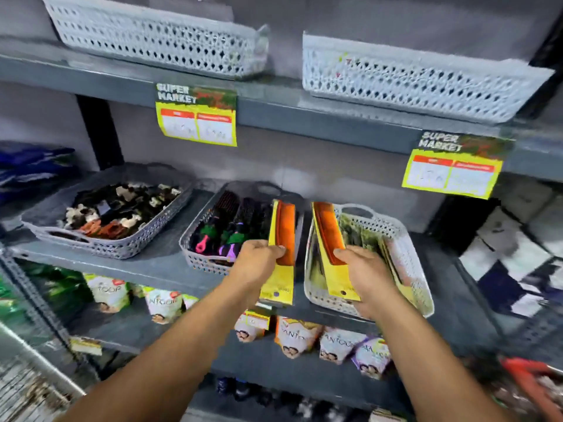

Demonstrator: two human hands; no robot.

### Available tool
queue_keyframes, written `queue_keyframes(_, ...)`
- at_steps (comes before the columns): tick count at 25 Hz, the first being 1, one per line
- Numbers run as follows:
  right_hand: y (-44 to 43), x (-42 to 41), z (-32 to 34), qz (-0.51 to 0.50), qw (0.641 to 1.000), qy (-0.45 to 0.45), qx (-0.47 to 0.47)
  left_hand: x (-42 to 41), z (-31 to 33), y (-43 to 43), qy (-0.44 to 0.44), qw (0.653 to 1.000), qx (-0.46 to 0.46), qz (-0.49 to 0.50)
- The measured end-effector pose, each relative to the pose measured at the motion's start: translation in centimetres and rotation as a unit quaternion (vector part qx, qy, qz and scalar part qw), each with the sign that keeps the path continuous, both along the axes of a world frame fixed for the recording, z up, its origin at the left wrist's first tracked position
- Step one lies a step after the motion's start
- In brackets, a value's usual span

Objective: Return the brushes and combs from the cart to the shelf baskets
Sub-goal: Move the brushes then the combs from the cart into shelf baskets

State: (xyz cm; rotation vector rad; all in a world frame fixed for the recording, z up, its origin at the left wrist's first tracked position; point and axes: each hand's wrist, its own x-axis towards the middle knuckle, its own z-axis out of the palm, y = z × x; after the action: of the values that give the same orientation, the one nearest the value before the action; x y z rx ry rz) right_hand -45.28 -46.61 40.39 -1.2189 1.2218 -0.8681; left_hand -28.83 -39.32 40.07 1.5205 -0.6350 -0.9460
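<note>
Head view looks down on the middle shelf (pixel 146 263), my landmark for everything else. On it stand three baskets. My left hand (pixel 259 260) has its fingers (pixel 275 249) pinched around a packaged orange comb (pixel 285 236), held over the gap between the grey brush basket (pixel 198 254) and the white comb basket (pixel 405 254). My right hand (pixel 365 275) grips a second orange comb (pixel 330 236) on its yellow card, thumb on the front, lowered inside the white comb basket at its left wall. Each comb juts up and away from my fingers toward the back of the shelf. Farther left along the shelf sits a basket of hair clips (pixel 106 214).
</note>
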Motion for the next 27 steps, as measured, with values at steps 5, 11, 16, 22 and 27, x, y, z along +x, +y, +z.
queue_keyframes(5,-3.5,-4.6,-0.7,-0.022,0.997,0.029,-0.067,-3.8,-1.0,-6.0,-0.072,0.993,0.0,-0.093)
queue_keyframes(11,-7.8,-7.6,-2.4,-0.056,0.98,0.153,-0.114,-7.8,-2.4,-11.1,-0.252,0.96,0.044,-0.111)
queue_keyframes(16,-9.7,-7.9,-3.8,-0.026,0.926,0.332,-0.177,-9.8,-4.4,-13.2,-0.341,0.929,0.098,-0.109)
queue_keyframes(22,-10.6,-7.5,-5.1,0.02,0.837,0.497,-0.226,-11.1,-5.5,-15.0,-0.423,0.892,0.124,-0.1)
queue_keyframes(27,-10.8,-7.0,-5.7,-0.003,0.823,0.541,-0.175,-12.0,-5.9,-15.5,-0.491,0.847,0.167,-0.117)
